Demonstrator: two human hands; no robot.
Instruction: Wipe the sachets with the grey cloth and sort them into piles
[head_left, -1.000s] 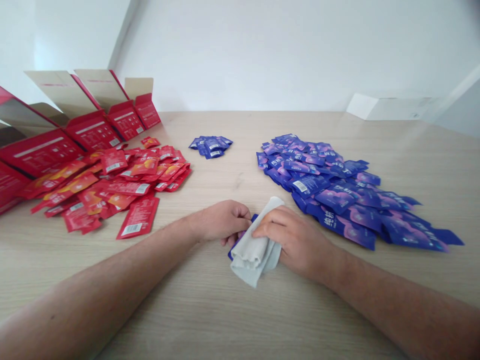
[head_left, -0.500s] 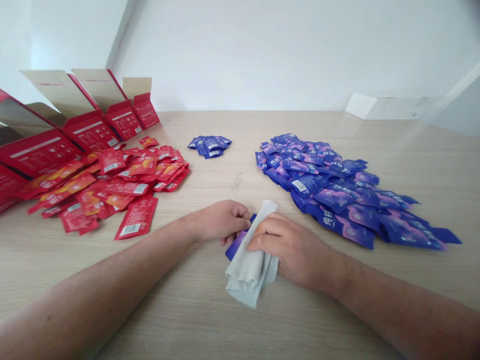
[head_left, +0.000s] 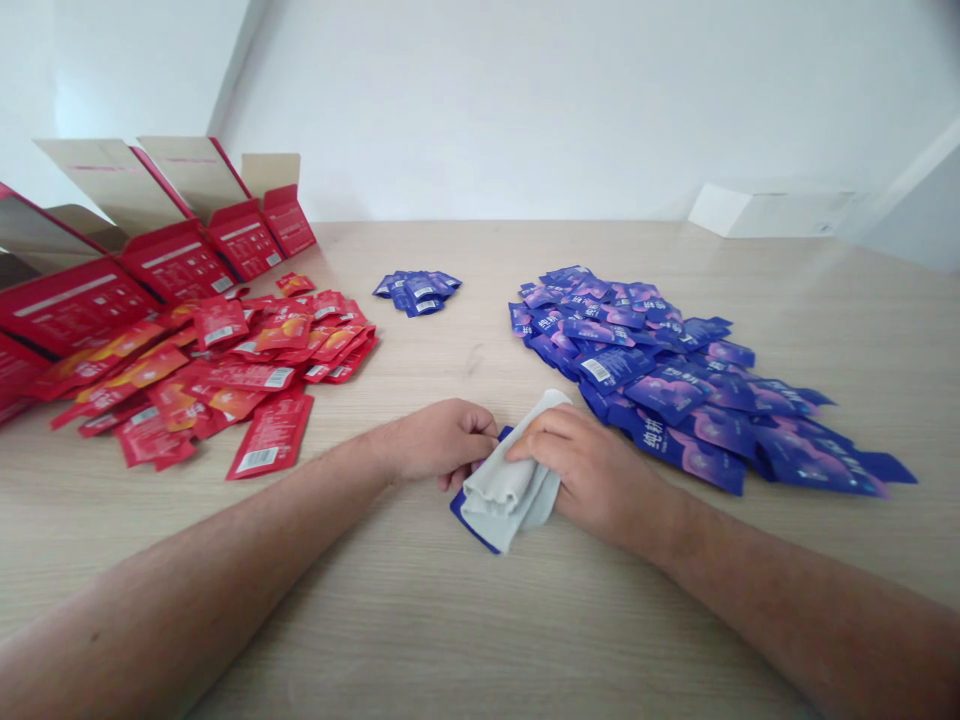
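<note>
Low over the middle of the table, my left hand [head_left: 456,440] is closed on the edge of a blue sachet [head_left: 472,527]. Most of that sachet is hidden behind a folded whitish cloth [head_left: 504,487]. My right hand [head_left: 585,468] grips the cloth between thumb and fingers and holds it against the sachet's face. To the right of my right hand lies a large pile of blue and purple sachets [head_left: 679,392]. Left of my left hand spreads a heap of red and orange sachets [head_left: 259,345], with one red sachet [head_left: 271,435] nearest my forearm.
A small group of blue sachets [head_left: 418,291] lies further back, near the centre. Open red cartons [head_left: 176,262] stand in a row along the left side. At the back right a white box [head_left: 765,212] rests by the wall [head_left: 510,110].
My right hand and the cloth have shifted slightly up and to the right over the sachet. The cloth's lower edge has risen, baring the sachet's bottom corner. My left hand stays nearly still.
</note>
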